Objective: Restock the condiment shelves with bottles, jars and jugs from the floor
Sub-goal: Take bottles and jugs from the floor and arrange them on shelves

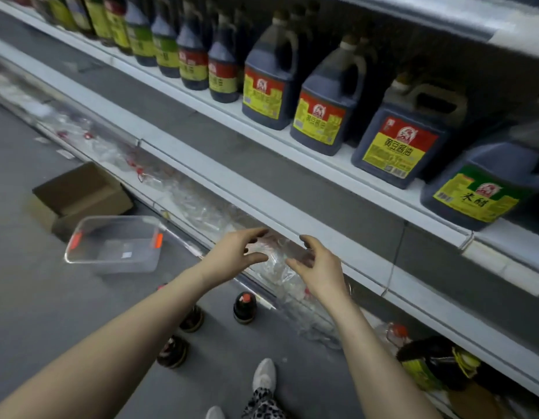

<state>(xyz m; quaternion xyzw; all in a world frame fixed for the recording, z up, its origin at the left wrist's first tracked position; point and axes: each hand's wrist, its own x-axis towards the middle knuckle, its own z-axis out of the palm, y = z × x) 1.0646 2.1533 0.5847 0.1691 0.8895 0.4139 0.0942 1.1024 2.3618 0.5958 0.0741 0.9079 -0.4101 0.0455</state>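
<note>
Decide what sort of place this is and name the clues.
Probably a grocery shop aisle: long white shelves lined with labelled dark sauce jugs, and an open cardboard box and loose bottles standing on the floor.

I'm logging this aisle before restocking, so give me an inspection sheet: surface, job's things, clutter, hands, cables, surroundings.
Surface: grey floor; white shelves.
Job's things: dark bottles upright on the floor; dark jugs lining the upper shelf; clear bottles, blurred, on the lower shelf.
Clutter: open cardboard box and clear plastic bin on the floor.
Hands: left hand and right hand at the lower shelf, fingers curled; grip unclear.
Cables: nothing seen.
Surroundings: person's shoe on the floor.
</note>
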